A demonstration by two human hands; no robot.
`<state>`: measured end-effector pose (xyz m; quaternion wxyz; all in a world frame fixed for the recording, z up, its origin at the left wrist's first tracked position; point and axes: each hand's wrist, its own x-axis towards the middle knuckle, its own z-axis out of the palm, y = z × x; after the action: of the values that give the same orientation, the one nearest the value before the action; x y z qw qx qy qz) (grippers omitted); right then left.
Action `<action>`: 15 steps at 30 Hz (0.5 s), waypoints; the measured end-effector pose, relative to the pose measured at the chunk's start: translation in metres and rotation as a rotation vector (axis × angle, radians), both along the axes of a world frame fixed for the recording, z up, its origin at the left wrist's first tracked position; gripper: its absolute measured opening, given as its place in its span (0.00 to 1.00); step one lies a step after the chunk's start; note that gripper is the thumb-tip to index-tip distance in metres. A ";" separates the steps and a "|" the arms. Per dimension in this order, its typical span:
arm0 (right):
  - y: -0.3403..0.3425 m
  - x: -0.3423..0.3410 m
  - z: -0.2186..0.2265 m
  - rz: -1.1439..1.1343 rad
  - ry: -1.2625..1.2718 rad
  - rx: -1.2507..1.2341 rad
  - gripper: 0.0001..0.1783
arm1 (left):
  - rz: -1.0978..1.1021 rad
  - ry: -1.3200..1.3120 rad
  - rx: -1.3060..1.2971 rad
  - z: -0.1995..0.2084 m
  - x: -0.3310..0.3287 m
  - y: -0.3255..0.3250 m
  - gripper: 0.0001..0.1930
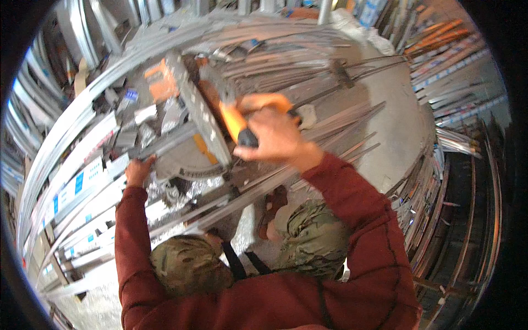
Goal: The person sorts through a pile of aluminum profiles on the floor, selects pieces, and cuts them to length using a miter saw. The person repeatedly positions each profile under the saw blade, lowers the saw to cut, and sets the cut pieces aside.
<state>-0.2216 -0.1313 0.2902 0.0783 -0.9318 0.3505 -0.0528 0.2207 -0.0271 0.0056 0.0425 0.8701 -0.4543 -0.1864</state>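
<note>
In front of me stands a miter saw with a round base (190, 159) and an orange and black handle (231, 124). My right hand (275, 136) is wrapped round that handle, slightly smeared by motion. At the saw's left side my left hand (138, 170) is closed at the edge of a thin grey metal profile (170, 142), which lies across the base. My left fingertips are partly hidden against the metal. Between the hands runs a long, scuffed grey bar (201, 110), slanting over the base. The blade cannot be made out.
Long metal profiles (71, 124) curve along the left, some in white and blue wrapping (77, 190). Metal offcuts (129, 137) lie behind the saw. More thin strips (341, 124) are spread to the right, and stacked profiles (456, 60) fill the far right. A white post (325, 11) stands behind.
</note>
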 end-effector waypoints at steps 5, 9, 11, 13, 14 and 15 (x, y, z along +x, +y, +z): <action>-0.070 0.007 0.043 0.137 -0.385 -0.346 0.18 | -0.035 -0.024 0.131 0.035 -0.017 -0.003 0.47; -0.143 -0.015 0.002 -0.071 -0.834 -0.435 0.20 | -0.049 -0.025 0.119 0.041 -0.012 0.007 0.47; -0.171 -0.035 -0.072 -0.304 -0.709 -0.310 0.21 | -0.080 -0.020 0.055 0.042 -0.011 0.011 0.44; -0.175 -0.049 -0.124 -0.416 -0.006 0.113 0.24 | -0.077 -0.007 0.044 0.050 -0.005 0.020 0.43; -0.177 -0.044 -0.146 -0.432 0.324 0.139 0.24 | -0.075 -0.006 0.041 0.053 -0.001 0.025 0.43; -0.178 -0.052 -0.178 -0.453 0.383 0.102 0.24 | -0.063 -0.011 0.041 0.053 0.007 0.031 0.42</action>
<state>-0.2736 -0.3094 0.1120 0.0436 -0.8177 0.5601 0.1253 0.2275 0.0037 0.0585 0.0160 0.8570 -0.4779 -0.1921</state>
